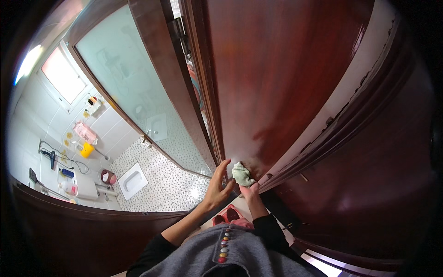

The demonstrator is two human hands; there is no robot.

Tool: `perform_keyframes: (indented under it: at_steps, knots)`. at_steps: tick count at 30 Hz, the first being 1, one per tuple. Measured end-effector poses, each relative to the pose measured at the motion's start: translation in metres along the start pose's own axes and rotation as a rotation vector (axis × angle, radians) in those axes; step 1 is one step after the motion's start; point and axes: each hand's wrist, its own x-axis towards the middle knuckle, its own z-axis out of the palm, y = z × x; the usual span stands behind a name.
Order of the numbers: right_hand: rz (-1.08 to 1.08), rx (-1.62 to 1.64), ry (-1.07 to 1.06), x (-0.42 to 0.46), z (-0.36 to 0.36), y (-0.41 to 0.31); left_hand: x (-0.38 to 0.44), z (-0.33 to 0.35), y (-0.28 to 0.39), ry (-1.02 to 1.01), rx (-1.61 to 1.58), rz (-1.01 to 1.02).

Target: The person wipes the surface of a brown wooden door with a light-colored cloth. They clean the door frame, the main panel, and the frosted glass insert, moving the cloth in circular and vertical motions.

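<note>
A crumpled pale green cloth point(242, 173) is held in my right hand point(250, 190), close against the lower part of a glossy dark red wooden panel point(277, 69). My left hand point(218, 188) is raised just left of the cloth, its fingers apart and nothing in it; one fingertip comes close to the cloth, and I cannot tell whether they touch. The fingertips of my right hand are partly hidden by the cloth. Reflections of the hand and cloth show on the panel.
At the left, a bathroom with a squat toilet point(132, 181), a hair dryer point(52, 158) and a waste bin point(108, 177) lies beyond a frosted glass door point(128, 79). My feet are above a red stool or step point(231, 209). Cracked white wall edging point(328, 121) borders the panel.
</note>
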Motion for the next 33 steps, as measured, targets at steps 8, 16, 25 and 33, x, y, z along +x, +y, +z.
perform_keyframes:
  at_steps: [8, 16, 25, 33]
  knots:
    - [0.198, 0.034, -0.155, -0.098, 0.112, 0.027, -0.004, 0.000, 0.009, 0.007, -0.153, 0.025]
    - [0.215, 0.074, -0.376, -0.155, 0.252, 0.086, 0.000, -0.007, 0.066, 0.044, -0.202, 0.167]
    - [0.437, 0.194, -0.704, -0.154, 0.359, 0.154, 0.005, -0.022, 0.102, 0.143, -0.302, 0.328]
    - [0.387, -0.070, -0.767, -0.112, 0.264, 0.115, 0.018, -0.031, 0.114, 0.121, -0.209, 0.428]
